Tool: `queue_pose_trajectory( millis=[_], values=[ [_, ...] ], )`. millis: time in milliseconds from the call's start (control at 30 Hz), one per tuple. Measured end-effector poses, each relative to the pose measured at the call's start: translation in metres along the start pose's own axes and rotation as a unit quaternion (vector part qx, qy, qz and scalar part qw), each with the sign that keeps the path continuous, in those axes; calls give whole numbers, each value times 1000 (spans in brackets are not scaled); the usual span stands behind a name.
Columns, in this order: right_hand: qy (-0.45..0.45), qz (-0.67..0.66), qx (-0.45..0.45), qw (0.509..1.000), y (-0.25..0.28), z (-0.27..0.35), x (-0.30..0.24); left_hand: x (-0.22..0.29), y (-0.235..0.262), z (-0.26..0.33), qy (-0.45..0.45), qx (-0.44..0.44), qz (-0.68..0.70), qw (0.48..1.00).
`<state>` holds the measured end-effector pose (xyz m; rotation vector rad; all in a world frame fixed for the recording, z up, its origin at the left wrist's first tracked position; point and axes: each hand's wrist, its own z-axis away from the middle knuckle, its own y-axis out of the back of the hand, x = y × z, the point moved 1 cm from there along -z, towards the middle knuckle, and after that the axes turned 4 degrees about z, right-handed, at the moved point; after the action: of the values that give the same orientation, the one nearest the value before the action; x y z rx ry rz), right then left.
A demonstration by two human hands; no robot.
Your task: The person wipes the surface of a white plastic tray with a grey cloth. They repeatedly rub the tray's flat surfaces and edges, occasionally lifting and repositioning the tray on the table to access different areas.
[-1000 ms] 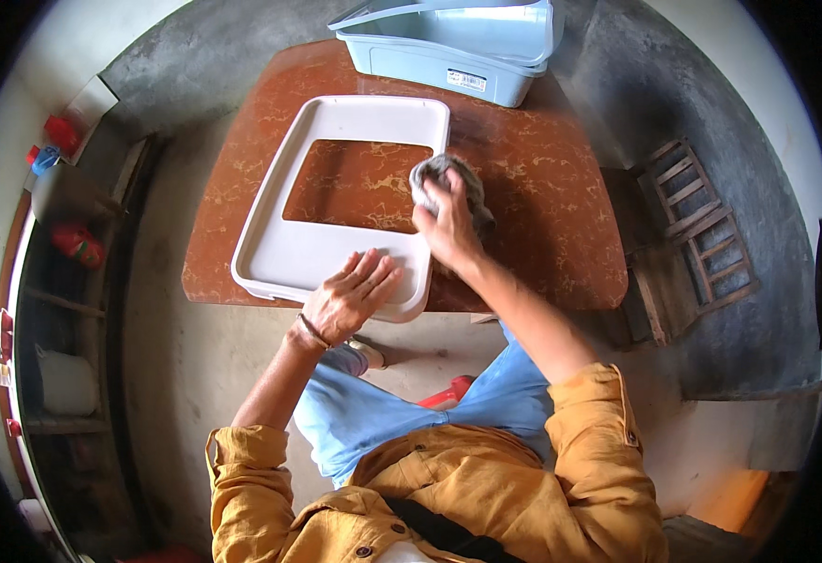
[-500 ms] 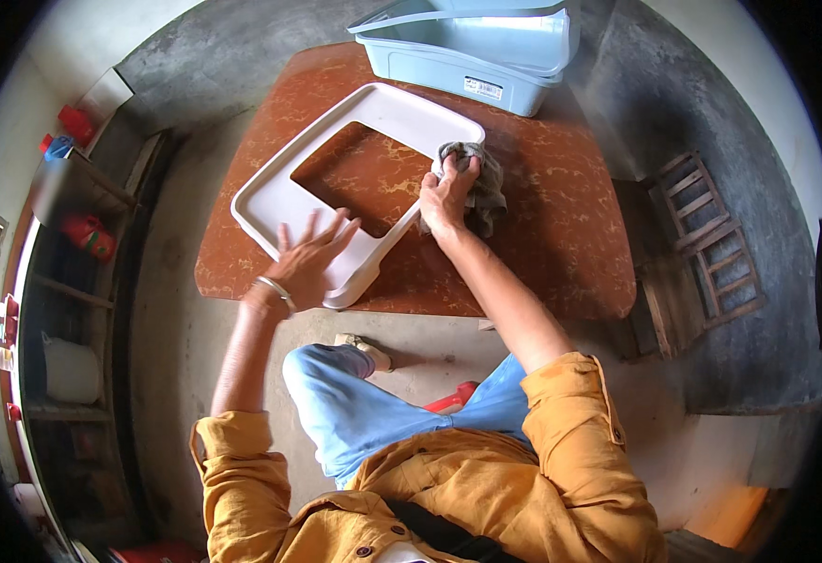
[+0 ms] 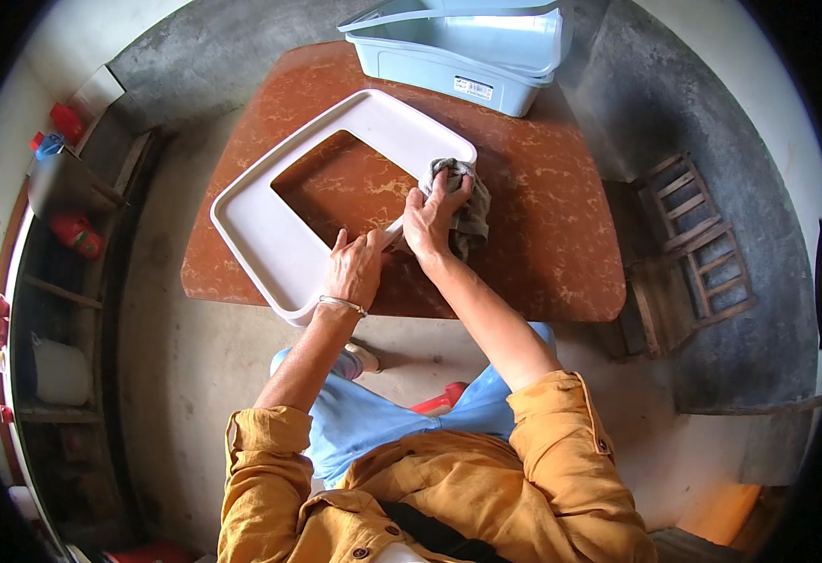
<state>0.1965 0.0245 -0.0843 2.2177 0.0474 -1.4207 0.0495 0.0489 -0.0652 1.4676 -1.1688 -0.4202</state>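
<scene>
I have the right grip [image 3: 430,225] clamped on a bunched grey cloth [image 3: 472,223], which it presses against the right-hand rim of a white plastic frame [image 3: 265,235]. The thumb and fingers are drawn in around the cloth, and a loose fold of it hangs over the rim's outer side. My left grip [image 3: 354,269] is on the same rim, nearer the body and just beside the right one; its fingertips touch the frame, but I cannot tell whether they close around the edge.

The frame sits askew on the left half of the red-brown marbled tabletop [image 3: 542,235], its near corner reaching the near edge. Through its four-sided opening I see the same marbled surface. At the far edge stands a pale blue bin [image 3: 430,70], well apart from both hands, with a label on its near wall.

To the right, beyond the tabletop, I make out slatted wooden furniture [image 3: 697,230]. On the left, a dark shelf unit holds a white bucket [image 3: 61,371].
</scene>
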Motion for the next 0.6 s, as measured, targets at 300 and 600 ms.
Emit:
queue_pose_trajectory(
  millis=[300, 600],
  values=[
    [96, 198, 32, 975, 5, -17, 17, -11, 14, 3, -11, -41, 0, 999],
    [105, 71, -126, 984, 57, -85, 52, -50, 51, 0, -42, -70, -2, 997]
  ],
)
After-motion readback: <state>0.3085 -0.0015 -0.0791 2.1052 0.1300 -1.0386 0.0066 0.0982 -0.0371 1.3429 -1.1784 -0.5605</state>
